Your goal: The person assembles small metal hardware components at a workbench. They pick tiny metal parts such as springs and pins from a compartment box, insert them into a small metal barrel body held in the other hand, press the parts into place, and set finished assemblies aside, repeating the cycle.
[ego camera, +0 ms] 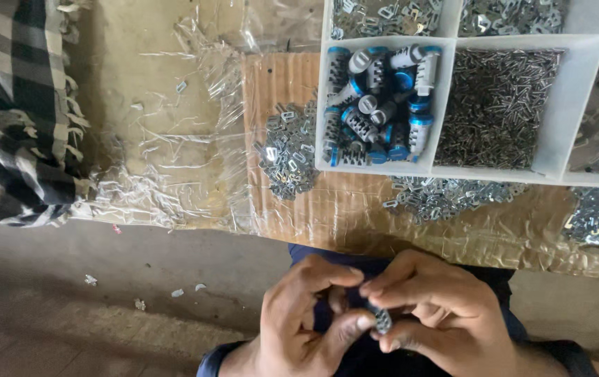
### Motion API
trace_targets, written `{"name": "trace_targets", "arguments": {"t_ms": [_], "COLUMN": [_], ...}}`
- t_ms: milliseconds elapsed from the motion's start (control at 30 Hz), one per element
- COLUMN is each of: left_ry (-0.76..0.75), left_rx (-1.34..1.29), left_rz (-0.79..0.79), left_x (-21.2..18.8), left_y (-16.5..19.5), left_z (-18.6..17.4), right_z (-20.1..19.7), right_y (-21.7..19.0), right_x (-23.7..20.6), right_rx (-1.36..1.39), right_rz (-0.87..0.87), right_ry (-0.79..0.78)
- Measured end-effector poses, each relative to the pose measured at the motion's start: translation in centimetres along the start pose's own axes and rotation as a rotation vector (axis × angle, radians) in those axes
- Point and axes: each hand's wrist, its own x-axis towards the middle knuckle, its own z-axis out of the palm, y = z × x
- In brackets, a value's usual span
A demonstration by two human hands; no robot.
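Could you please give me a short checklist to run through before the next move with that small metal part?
1. Small metal part pinched between both hands: ok.
2. Left hand grip on it: ok, thumb pressing the part.
3. Right hand grip: ok, fingertips on the part.
4. Part seated correctly: cannot tell, fingers hide it.
5. Blue-capped cylinders stocked in the white tray: ok.
6. Loose metal clips kept in the tray: not ok, piled on the cardboard.

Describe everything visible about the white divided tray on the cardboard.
The white divided tray looks like plastic, with straight walls forming square compartments. It sits flat on brown cardboard at the upper right, cut off by the frame edges. One compartment holds grey ribbed cylinders with blue caps; the next holds small dark metal pins; others hold small metal clips. Loose metal clips lie against its left and front walls.
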Motion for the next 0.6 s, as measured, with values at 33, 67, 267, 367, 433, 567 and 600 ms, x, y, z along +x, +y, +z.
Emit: {"name": "trace_targets", "arguments": {"t_ms": [33, 67, 267, 367, 433, 567, 600], "left_ry": [0.056, 0.173, 0.322, 0.291, 0.259, 0.252, 0.238], "left_rx": [0.222, 0.502, 0.987, 0.971, 1.055, 0.951, 0.934], "left_rz": [0.031, 0.102, 0.3, 0.225, 0.149, 0.289, 0.27], "left_x": [0.4, 0.9, 2.9, 3.5, 3.8, 2.9, 2.3], "left_y": [0.0, 0.0, 0.2, 0.7, 0.9, 0.5, 0.4], "left_z": [0.3, 0.4, 0.3, 0.4, 0.4, -0.1, -0.4], "right_z": [0.2, 0.4, 0.3, 0.1, 0.2, 0.5, 0.6], "right_y": [-0.2, -0.4, -2.3, -2.5, -2.5, -2.6, -2.8], "right_x": [0.0, -0.2, -0.9, -1.1, -1.2, -1.0, -0.9], "right_rx": [0.039, 0.051, -0.028, -0.072, -0.031, -0.025, -0.013], "right_rz": [0.012, -0.044, -0.177, -0.188, -0.223, -0.197, -0.199], "right_ry": [0.127, 0.154, 0.183, 0.22, 0.228, 0.141, 0.127]}}
